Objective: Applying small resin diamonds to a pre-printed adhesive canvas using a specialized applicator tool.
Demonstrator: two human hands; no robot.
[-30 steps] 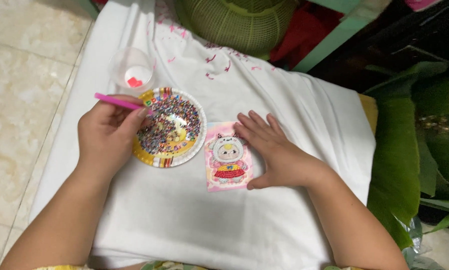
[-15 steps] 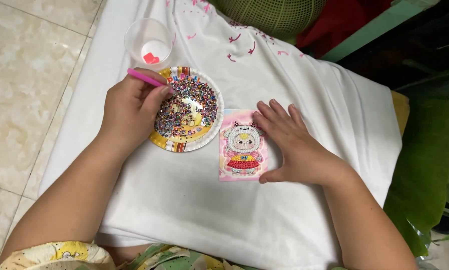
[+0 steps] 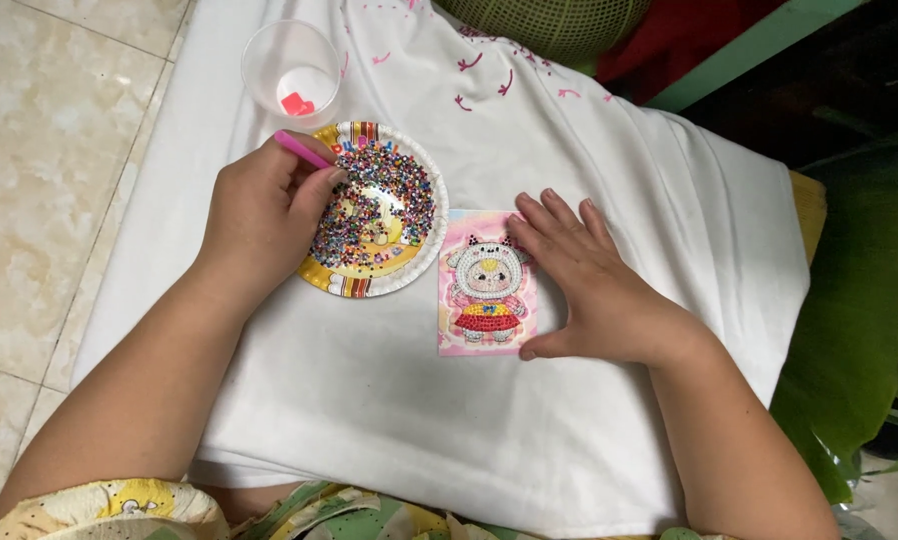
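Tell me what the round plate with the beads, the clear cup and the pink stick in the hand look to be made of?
The plate looks like coated paper: a thin fluted rim and a glossy gold printed face. The cup seems to be thin plastic, see-through and slightly cloudy. The pink stick, held in the left hand, looks like smooth moulded plastic, though its even colour is the only sign.

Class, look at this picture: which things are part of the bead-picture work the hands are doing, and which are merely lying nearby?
In use:
left hand holding the pink pen
paper plate of coloured beads
right hand steadying the picture card

Lying about:
clear cup
green basket
white cloth
green leaves
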